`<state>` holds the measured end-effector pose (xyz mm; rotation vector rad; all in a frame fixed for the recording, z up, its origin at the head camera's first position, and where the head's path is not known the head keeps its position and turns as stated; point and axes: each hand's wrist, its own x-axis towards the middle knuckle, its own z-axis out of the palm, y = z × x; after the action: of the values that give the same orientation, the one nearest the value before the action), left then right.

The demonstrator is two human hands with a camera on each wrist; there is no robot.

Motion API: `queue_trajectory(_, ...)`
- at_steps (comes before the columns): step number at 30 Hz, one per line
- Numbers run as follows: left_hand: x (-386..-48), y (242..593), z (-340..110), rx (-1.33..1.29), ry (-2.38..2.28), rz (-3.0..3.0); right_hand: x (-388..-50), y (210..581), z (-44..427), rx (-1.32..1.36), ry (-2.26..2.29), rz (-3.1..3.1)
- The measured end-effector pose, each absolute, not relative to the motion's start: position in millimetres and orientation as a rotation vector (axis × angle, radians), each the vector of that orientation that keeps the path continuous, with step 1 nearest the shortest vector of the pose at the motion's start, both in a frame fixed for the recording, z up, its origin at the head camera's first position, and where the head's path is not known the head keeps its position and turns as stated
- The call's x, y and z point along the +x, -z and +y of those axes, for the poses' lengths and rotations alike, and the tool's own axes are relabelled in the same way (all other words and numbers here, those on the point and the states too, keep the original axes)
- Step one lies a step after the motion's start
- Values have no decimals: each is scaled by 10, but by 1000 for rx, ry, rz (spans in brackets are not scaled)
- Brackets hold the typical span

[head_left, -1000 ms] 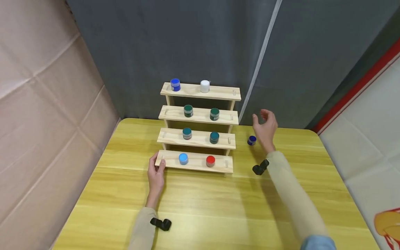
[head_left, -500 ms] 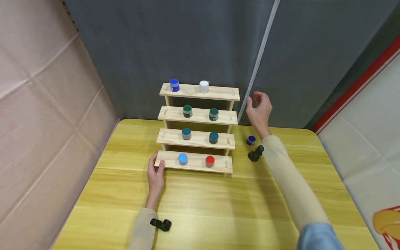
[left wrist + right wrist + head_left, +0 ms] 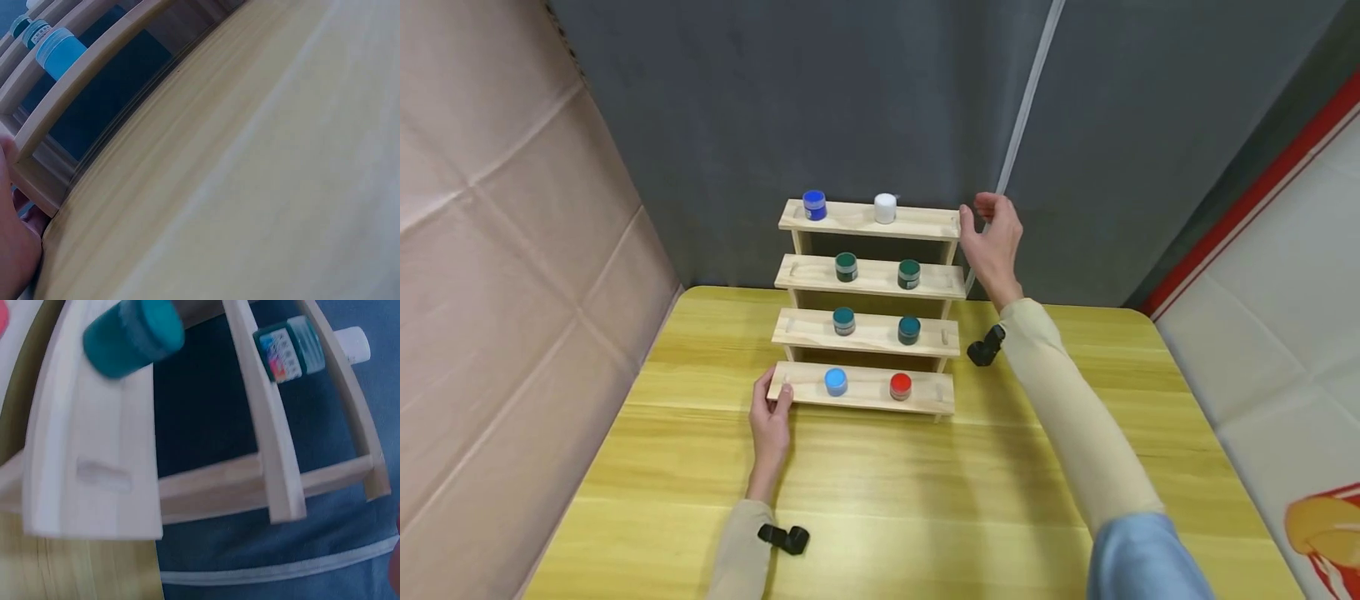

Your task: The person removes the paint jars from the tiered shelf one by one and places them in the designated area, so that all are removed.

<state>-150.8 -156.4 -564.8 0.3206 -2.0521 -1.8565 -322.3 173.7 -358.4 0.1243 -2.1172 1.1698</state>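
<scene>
Head view: I count eight jars (image 3: 909, 275) on one rack (image 3: 877, 276). Left hand (image 3: 771, 421) grips its seven-o'clock corner; right hand (image 3: 992, 246), fingers parted, hovers at two.

1. Rack (image 3: 876, 335): pale wood, faint grain.
2. Rack's back edge: blue jar (image 3: 814, 206) nr L corner, wht jar (image 3: 885, 209) twd mid.
3. Btwn edges: 2 dk grn jars (image 3: 846, 267), multicol. label (image 3: 281, 355) on one; 2 teal jars (image 3: 844, 322).
4. Front edge: lt-blue jar (image 3: 836, 382), red jar (image 3: 900, 387).
5. Table (image 3: 865, 492): yel., streaky bands.
6. Sleeves (image 3: 1075, 408): beige, R blue higher up.
</scene>
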Motion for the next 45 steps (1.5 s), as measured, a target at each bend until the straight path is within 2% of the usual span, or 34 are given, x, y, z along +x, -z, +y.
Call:
queue_trajectory(17, -1517, 5658, -1580, 315, 1877, -2044, -3326, 3388, 1251, 141, -1206, -2211)
queue_trajectory(45, -1483, 5709, -1508, 316, 1909, -2052, -3382, 3493, 827, 275, -1180, -2409)
